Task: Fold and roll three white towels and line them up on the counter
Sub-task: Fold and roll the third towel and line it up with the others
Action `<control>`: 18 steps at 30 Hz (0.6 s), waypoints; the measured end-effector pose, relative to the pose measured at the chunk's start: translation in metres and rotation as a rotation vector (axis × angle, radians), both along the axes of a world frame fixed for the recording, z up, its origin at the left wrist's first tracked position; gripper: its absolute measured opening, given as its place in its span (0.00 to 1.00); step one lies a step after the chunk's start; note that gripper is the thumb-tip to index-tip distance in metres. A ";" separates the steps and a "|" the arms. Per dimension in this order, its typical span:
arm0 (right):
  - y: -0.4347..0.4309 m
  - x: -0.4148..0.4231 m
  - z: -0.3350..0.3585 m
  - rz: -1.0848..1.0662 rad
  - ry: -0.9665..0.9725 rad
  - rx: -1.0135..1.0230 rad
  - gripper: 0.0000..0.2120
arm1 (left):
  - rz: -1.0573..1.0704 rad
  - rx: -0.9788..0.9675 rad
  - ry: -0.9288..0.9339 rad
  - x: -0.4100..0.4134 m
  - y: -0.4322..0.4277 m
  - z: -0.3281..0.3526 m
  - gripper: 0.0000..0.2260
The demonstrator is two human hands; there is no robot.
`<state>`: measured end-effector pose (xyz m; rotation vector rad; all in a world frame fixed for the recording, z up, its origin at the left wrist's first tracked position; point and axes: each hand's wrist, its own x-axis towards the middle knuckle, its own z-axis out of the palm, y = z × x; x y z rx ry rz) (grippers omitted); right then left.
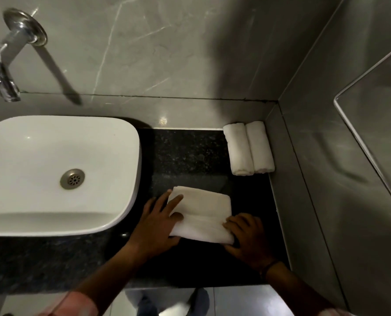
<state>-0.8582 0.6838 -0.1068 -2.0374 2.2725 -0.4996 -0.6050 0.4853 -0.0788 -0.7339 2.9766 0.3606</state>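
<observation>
A folded white towel (203, 213) lies flat on the black counter (185, 156), its near edge turned up into a short roll. My left hand (160, 222) rests on the towel's left end, fingers spread over the cloth. My right hand (247, 238) presses on the right end of the rolled edge. Two rolled white towels (248, 149) lie side by side, touching, in the counter's far right corner against the wall.
A white basin (53, 201) sits on the counter to the left, close to my left hand. A chrome tap (5, 67) juts from the grey wall above it. A grey side wall (326, 179) bounds the counter on the right.
</observation>
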 end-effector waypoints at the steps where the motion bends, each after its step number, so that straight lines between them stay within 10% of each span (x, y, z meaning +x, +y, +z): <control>1: -0.007 -0.004 0.004 -0.023 -0.075 0.016 0.22 | -0.043 0.022 -0.029 -0.011 -0.015 0.005 0.24; 11: -0.061 0.039 0.046 -1.131 -1.430 0.395 0.21 | 0.346 -0.002 0.036 -0.135 -0.032 0.034 0.10; 18: -0.119 0.062 0.056 -1.460 -1.940 0.076 0.25 | 0.360 0.384 0.047 -0.168 -0.059 0.023 0.30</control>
